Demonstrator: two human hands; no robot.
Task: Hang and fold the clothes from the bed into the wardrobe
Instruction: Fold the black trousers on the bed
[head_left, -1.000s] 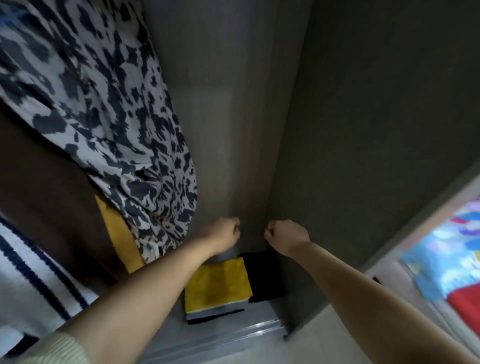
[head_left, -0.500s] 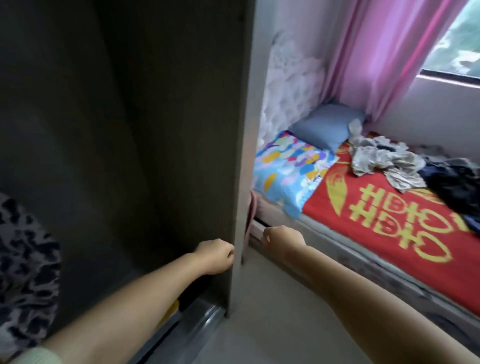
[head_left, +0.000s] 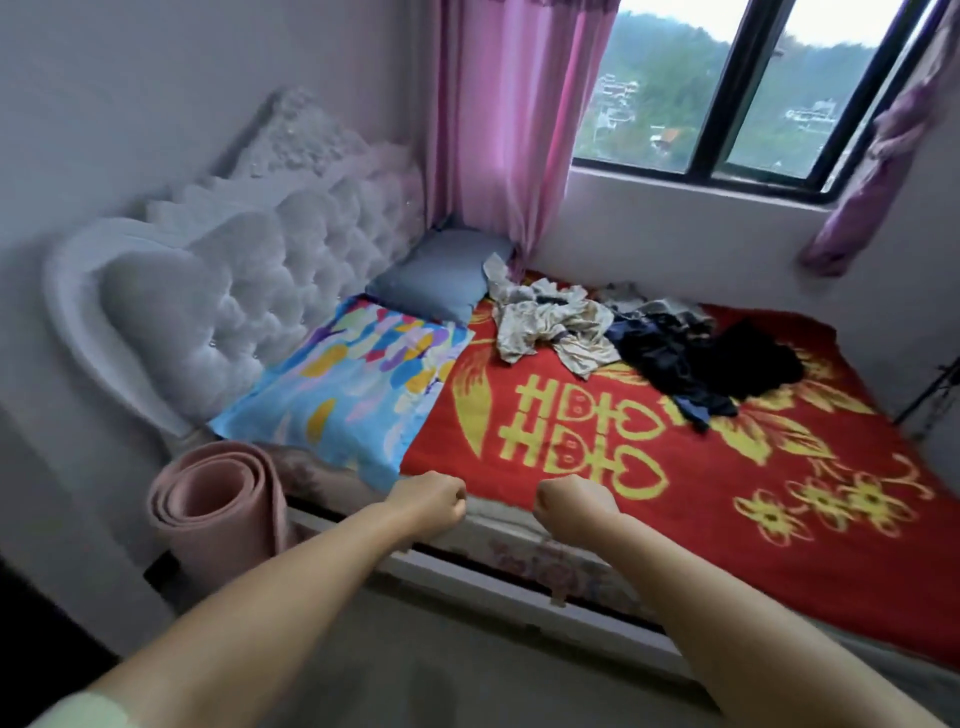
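while clothes lie on the bed, both fists hold nothing.

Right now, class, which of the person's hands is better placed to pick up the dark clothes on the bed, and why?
Probably the right hand. The dark clothes lie on the red blanket to its side; the left hand sits nearer the patterned pillow. Both hands are curled, holding nothing.

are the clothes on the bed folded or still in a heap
Unfolded, in a heap. The light patterned garment lies crumpled near the grey pillow, and the dark clothes sprawl in a loose pile beside it on the red blanket.
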